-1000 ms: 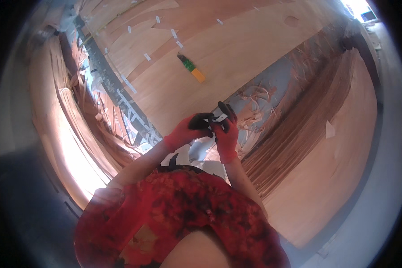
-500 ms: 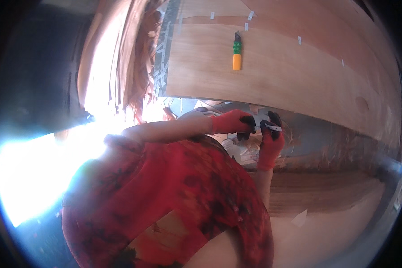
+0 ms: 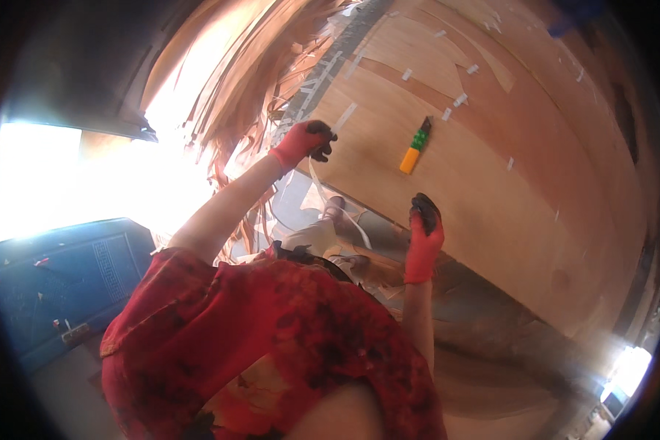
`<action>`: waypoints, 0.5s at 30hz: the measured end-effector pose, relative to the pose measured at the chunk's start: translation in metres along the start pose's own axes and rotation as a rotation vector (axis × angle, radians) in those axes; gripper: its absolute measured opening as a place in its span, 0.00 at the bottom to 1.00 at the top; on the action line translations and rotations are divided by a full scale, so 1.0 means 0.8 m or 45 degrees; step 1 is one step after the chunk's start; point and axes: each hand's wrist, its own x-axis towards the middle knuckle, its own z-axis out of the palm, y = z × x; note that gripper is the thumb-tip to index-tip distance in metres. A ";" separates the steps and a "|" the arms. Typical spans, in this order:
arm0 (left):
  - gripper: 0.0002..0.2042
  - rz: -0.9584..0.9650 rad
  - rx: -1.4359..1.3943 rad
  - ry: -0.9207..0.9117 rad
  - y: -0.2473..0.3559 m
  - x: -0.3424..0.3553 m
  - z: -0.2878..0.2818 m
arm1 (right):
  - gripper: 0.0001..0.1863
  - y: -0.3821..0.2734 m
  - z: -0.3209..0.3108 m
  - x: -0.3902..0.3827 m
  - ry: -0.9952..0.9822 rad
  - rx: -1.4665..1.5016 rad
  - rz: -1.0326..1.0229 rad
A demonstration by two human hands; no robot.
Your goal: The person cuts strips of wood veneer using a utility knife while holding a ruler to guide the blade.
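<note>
My left hand (image 3: pixel 308 142), in a red glove with black fingers, is over the left edge of a large wood veneer sheet (image 3: pixel 506 227). Its fingers are curled closed, and I cannot make out what is in them. Just beside them a white tape strip (image 3: pixel 346 116) lies on the sheet. My right hand (image 3: pixel 425 233), gloved alike, is at the sheet's near edge, fingers bent together; what they hold, if anything, is hidden. Between and beyond my hands lies a utility knife (image 3: pixel 416 147) with a yellow end and green wrapping, blade end pointing away.
Small white tape pieces (image 3: pixel 460 100) dot the sheet along its darker seams. Loose veneer strips (image 3: pixel 235 95) pile up at the far left. A thin pale strip (image 3: pixel 348 216) curves below my left hand. A blue panel (image 3: pixel 81 282) stands at the left, near bright light.
My hands, close together before, are now apart: the left has moved forward and left over the sheet. The small pale piece at my right fingers no longer shows. The whole view has turned.
</note>
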 end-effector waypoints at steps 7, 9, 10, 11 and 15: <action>0.09 -0.070 -0.227 0.023 -0.002 0.099 -0.057 | 0.10 -0.006 0.096 0.074 -0.146 -0.189 0.126; 0.09 -0.060 -0.226 0.026 -0.004 0.111 -0.066 | 0.10 -0.012 0.119 0.093 -0.176 -0.210 0.155; 0.09 -0.084 -0.215 0.011 0.001 0.112 -0.069 | 0.10 -0.008 0.128 0.101 -0.184 -0.228 0.100; 0.09 -0.108 -0.204 -0.005 0.006 0.111 -0.071 | 0.10 -0.003 0.136 0.109 -0.193 -0.245 0.045; 0.09 -0.166 -0.203 0.010 0.022 0.103 -0.074 | 0.10 -0.008 0.169 0.135 -0.270 -0.385 0.001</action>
